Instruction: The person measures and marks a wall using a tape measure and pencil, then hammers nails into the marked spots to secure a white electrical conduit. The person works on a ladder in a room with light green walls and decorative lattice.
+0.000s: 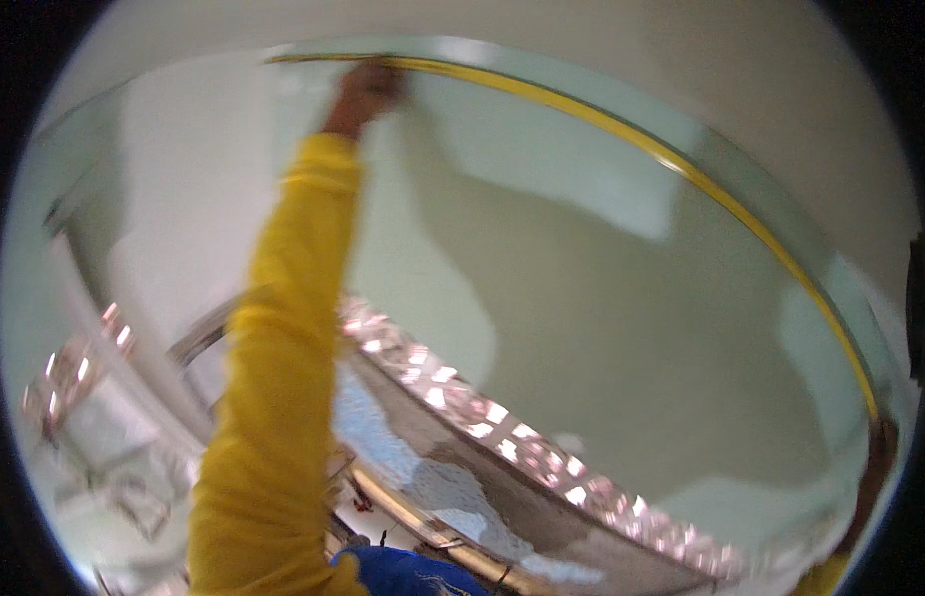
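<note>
Yellow strip [602, 121] arcs across a pale green wall [582, 328] on my remote feed, left hand [371, 87] curled closed on it near one end, right hand [882, 452] at the other, its grip too blurred for me to tell

Left hand [371, 87] a blur, right sleeve [826, 576] partly out-of-frame

smooth, shiny yellow tape [671, 162], smooth, dull pale green wall [602, 318], soft, wrinkly cloth yellow sleeve [269, 348], very shiny pinkish border [497, 412], rough grey strip [552, 507], bumpy light blue patch [453, 487]
</note>
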`<state>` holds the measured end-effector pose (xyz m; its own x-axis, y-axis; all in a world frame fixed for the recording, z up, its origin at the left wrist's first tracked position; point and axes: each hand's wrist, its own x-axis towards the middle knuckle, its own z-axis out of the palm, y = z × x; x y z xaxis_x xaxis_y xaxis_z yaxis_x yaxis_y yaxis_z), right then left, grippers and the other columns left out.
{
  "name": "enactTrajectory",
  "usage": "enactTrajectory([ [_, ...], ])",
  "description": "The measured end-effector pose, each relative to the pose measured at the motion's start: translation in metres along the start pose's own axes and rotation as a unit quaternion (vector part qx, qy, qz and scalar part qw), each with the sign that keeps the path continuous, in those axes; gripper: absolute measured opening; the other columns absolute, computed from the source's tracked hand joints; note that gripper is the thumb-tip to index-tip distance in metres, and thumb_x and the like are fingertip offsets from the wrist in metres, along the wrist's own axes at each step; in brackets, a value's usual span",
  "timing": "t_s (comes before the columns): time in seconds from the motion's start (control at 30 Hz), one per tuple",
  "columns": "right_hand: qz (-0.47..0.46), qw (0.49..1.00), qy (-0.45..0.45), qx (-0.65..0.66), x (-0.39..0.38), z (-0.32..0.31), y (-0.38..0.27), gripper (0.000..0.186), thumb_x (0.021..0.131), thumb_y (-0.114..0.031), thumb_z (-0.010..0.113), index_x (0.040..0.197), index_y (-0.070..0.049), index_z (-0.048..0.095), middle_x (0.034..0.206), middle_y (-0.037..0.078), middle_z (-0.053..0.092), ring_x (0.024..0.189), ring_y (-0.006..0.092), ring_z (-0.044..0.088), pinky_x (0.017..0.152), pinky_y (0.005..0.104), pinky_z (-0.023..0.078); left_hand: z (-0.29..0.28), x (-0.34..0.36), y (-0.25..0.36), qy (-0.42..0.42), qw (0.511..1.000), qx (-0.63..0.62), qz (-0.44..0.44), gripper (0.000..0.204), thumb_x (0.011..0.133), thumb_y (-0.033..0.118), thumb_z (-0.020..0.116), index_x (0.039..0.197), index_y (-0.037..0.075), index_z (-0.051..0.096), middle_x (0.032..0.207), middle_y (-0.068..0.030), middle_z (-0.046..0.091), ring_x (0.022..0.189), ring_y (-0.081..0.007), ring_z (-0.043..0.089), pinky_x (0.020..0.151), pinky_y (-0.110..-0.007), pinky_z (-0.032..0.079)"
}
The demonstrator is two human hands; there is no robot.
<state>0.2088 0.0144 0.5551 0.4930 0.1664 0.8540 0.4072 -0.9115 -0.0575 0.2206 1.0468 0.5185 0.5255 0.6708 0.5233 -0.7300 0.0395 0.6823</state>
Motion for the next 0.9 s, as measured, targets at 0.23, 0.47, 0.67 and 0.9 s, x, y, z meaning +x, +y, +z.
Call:
enactTrajectory([
  [0.23, -0.036, 0.998, 0.04, -0.037, 0.024, 0.044, -0.075, 0.034, 0.102, -0.028, 0.069, 0.127, -0.005, 0.071, 0.11, 0.015, 0.069, 0.103, 0.0292, 0.067, 0.094, 0.0372, 0.052, -0.064, 0.081, -0.001, -0.126, 0.992, -0.022, 0.02, 0.011, 0.109, 0.018, 0.056, 0.112, 0.008, 0.062, 0.087, 0.0006, 0.06, 0.07, -0.0088, 0.059, 0.054, -0.021, 0.051],
  [0.47, 0.031, 0.996, 0.025, -0.075, 0.029, 0.032, -0.06, 0.04, 0.102, -0.042, 0.066, 0.125, -0.01, 0.072, 0.109, 0.015, 0.069, 0.103, 0.0299, 0.068, 0.095, 0.0399, 0.051, -0.11, 0.143, -0.012, -0.17, 0.982, 0.07, 0.04, 0.015, 0.109, 0.022, 0.058, 0.11, 0.01, 0.065, 0.095, 0.0005, 0.067, 0.077, -0.007, 0.066, 0.055, -0.017, 0.051],
  [0.67, 0.085, 0.994, 0.036, -0.063, 0.022, 0.004, -0.008, 0.043, 0.101, -0.046, 0.066, 0.121, -0.008, 0.072, 0.109, 0.015, 0.07, 0.103, 0.0305, 0.068, 0.095, 0.0416, 0.051, -0.116, 0.152, -0.05, -0.123, 0.989, -0.051, -0.057, 0.018, 0.11, 0.025, 0.057, 0.115, 0.01, 0.067, 0.095, 0.0018, 0.069, 0.075, -0.0048, 0.064, 0.055, -0.016, 0.048],
  [0.9, 0.085, 0.988, 0.08, -0.098, 0.008, -0.017, 0.051, 0.042, 0.102, -0.042, 0.066, 0.12, -0.004, 0.069, 0.111, 0.014, 0.069, 0.105, 0.0259, 0.065, 0.096, 0.0389, 0.05, -0.105, 0.129, -0.035, -0.107, 0.846, 0.418, 0.314, 0.024, 0.112, 0.026, 0.051, 0.111, 0.008, 0.066, 0.095, -0.0004, 0.068, 0.077, -0.0056, 0.061, 0.058, -0.016, 0.047],
])
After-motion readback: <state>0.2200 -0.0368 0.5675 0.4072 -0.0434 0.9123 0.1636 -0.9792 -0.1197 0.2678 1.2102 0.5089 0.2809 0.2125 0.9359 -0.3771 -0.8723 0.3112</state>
